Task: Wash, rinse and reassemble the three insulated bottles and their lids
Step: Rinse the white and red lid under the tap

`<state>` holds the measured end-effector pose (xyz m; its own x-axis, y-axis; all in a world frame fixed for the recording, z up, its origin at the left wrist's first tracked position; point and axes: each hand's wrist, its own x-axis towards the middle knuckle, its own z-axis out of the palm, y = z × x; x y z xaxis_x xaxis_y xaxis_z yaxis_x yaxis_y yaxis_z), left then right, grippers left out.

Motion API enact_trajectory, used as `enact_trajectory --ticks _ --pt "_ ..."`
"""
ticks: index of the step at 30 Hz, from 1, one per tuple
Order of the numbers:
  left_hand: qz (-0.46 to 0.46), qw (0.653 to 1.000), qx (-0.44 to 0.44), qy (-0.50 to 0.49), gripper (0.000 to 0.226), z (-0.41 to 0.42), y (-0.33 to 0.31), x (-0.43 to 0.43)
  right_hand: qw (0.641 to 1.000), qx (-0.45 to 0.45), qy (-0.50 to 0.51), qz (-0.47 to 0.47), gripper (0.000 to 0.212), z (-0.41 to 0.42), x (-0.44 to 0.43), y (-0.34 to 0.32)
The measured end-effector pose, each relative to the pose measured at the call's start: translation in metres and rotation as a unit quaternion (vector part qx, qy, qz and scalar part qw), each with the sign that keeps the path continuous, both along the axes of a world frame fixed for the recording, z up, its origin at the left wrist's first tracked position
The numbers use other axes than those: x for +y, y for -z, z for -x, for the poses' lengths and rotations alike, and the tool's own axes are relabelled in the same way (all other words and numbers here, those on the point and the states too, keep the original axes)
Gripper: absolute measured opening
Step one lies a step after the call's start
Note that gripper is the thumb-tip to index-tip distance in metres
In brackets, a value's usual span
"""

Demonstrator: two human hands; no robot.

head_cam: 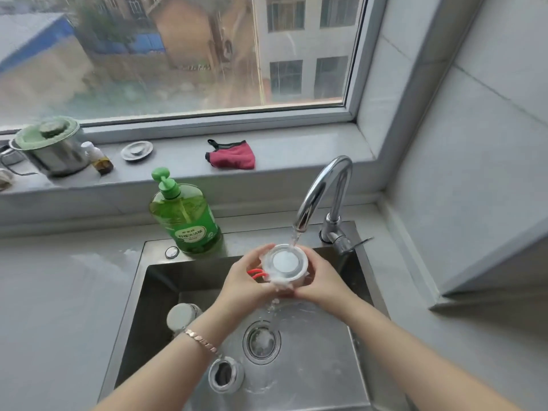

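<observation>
we find only one thing with writing on it: the tall green translucent plastic pump bottle of dish liquid [185, 216] standing on the steel rim behind the sink. its front carries a green label [191, 234] with a pale band of chinese characters across it and smaller print beneath. the picture is too soft for us to read any character with certainty, and we can make out no brand name or number there. nothing else we see bears legible text.

Steel sink [139, 295] with two open bottles [226, 375] [182, 317]; green soap bottle [186, 216] on its rim.
</observation>
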<state>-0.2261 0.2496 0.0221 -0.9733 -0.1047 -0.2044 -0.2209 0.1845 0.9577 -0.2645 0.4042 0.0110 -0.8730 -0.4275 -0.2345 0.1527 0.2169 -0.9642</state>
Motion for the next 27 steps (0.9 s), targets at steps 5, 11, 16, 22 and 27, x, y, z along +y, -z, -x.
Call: enact_trajectory --ticks 5,11,16,22,27 --pt "0.026 0.999 -0.006 0.03 0.068 0.004 0.011 0.004 0.999 0.038 0.036 -0.012 0.072 0.001 0.002 0.017" --pt "0.152 0.984 -0.01 0.089 0.068 0.014 0.005 0.013 0.987 0.129 0.054 -0.074 0.073 0.002 0.006 0.016" --pt "0.356 0.928 -0.041 0.1 0.047 0.016 0.002 0.028 0.982 0.149 0.031 -0.11 0.061 0.003 0.005 0.013" --pt "0.088 0.985 -0.135 0.057 0.031 0.011 0.011 0.02 0.986 0.117 -0.045 -0.111 0.07 0.006 0.012 0.01" --pt "0.489 0.865 -0.027 0.107 0.009 0.01 0.024 0.014 0.988 0.112 -0.003 -0.105 0.074 0.003 0.016 0.014"
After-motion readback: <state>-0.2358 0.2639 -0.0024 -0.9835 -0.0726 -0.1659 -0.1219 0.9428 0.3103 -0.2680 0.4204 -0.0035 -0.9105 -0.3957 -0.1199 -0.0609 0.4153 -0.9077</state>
